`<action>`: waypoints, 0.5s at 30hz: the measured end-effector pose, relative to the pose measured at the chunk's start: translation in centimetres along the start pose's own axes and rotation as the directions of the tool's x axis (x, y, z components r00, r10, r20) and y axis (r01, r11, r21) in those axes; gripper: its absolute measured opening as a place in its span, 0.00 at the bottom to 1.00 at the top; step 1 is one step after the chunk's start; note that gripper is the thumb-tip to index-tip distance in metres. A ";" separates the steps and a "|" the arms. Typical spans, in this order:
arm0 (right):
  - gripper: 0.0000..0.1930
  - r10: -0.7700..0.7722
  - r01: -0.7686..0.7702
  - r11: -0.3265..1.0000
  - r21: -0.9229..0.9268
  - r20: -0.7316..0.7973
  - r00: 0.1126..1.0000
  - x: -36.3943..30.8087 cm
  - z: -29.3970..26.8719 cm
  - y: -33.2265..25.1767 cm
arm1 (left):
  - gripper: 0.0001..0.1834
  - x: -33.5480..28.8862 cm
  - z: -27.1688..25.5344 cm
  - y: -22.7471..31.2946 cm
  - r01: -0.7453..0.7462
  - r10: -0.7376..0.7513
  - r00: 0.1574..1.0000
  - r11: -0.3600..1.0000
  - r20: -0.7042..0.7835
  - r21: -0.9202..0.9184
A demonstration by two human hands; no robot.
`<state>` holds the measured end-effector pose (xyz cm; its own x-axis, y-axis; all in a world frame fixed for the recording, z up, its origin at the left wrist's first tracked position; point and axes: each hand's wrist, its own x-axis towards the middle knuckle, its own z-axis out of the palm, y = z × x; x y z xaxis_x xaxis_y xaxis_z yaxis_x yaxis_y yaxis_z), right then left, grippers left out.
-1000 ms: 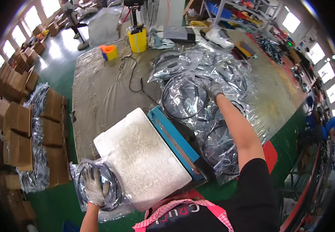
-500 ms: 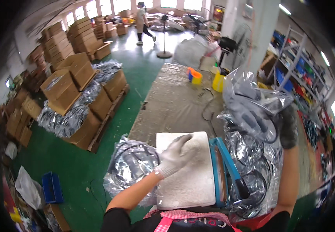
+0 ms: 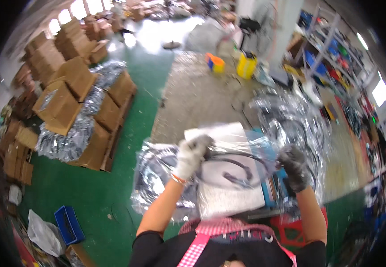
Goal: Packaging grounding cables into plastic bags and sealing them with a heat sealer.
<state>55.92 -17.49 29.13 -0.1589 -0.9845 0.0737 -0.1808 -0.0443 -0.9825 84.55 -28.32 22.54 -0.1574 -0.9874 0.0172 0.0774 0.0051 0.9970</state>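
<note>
A clear plastic bag with a coiled black cable inside is stretched between my gloved hands. My left hand, in a whitish glove, is closed on the bag's left side. On the right side, my right hand, in a dark grey glove, grips the bag's edge. Under the bag lies a white foam-like block, partly covered by it. Beside that block is a blue bar-shaped tool, mostly hidden by the bag and my right hand.
Bagged cables lie left of the block, and a larger pile of bagged cables covers the table's right side. A yellow container and an orange-blue-yellow holder stand farther back. Cartons fill a pallet at left; a blue bin sits on the floor.
My right hand has brought the bagged cable from the right pile over the white block. My left hand, formerly flat on the block, now grips the bag. The head view has shifted.
</note>
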 end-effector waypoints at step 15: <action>0.16 0.411 -0.416 0.909 -0.014 -0.140 0.901 -13.1 -9.6 22.8 | 0.21 7.2 18.9 -13.6 -0.275 -0.363 0.809 0.461 0.462 0.844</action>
<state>44.56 -3.97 7.46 -0.3535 -0.8815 -0.3130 -0.1121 0.3721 -0.9214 63.78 -32.48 10.51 -0.6103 -0.7278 -0.3126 -0.7516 0.4076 0.5186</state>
